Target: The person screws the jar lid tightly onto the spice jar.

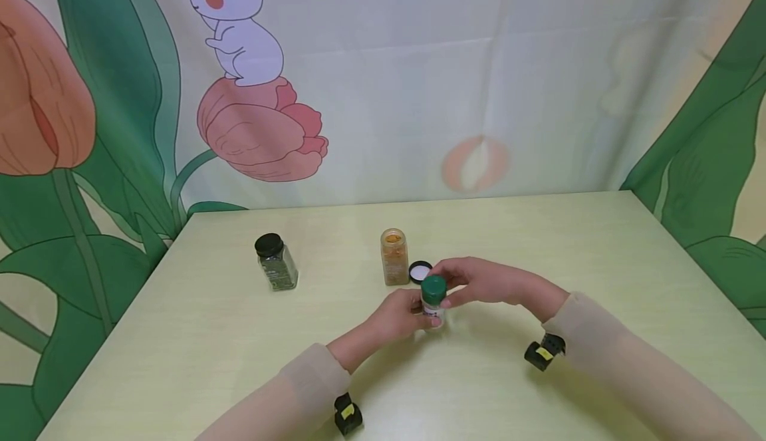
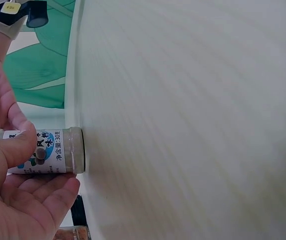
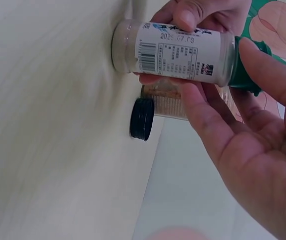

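A small clear spice jar with a green cap (image 1: 433, 288) and a printed white label (image 3: 175, 52) stands upright between my hands, its base close to the table. My left hand (image 1: 397, 318) grips the jar's body, thumb across the label in the left wrist view. At the top, my right hand (image 1: 487, 288) has its thumb by the green cap (image 3: 250, 65) and its fingers around the far side. Right behind the hands are an uncapped jar of orange-brown seasoning (image 1: 395, 261) and its black lid (image 1: 421, 271), which lies with its white inside up.
On the left of the table (image 1: 179, 334) stands a jar of dried green herbs (image 1: 278, 265) with a black lid. A printed curtain (image 1: 383, 95) hangs behind the table's far edge. Both wrists carry small black cameras.
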Demonstrator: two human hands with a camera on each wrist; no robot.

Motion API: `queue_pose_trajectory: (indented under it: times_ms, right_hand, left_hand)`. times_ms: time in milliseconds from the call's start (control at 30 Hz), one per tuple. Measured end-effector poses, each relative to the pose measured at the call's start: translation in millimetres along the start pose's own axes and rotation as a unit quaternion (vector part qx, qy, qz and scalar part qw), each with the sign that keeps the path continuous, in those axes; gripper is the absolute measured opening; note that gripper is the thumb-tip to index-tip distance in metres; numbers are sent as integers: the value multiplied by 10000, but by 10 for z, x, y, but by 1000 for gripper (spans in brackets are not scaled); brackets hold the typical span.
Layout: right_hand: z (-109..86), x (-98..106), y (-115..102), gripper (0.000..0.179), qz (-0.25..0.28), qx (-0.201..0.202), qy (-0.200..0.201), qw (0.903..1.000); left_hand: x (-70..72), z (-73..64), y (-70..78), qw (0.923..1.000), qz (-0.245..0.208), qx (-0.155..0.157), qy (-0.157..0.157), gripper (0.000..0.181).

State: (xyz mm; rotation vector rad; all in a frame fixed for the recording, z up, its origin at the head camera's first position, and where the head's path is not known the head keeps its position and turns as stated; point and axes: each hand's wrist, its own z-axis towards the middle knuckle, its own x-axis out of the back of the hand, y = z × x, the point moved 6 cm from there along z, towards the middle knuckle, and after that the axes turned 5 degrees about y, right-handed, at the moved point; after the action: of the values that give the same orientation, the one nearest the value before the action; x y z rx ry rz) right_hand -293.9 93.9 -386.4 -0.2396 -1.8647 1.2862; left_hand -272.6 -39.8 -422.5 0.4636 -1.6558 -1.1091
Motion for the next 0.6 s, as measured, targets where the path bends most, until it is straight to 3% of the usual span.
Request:
queue_pose_trajectory:
  times_ms: [300,600]
  right_hand:
    - [-46,-43,30,34,42,-31,428,9991]
    - [-39,-82,41,34,61,5,796,9968]
  left_hand:
    - [-10,18,-13,10000,58,76,-28,20]
    - [0,11,-17,10000,-30,-42,-85,21]
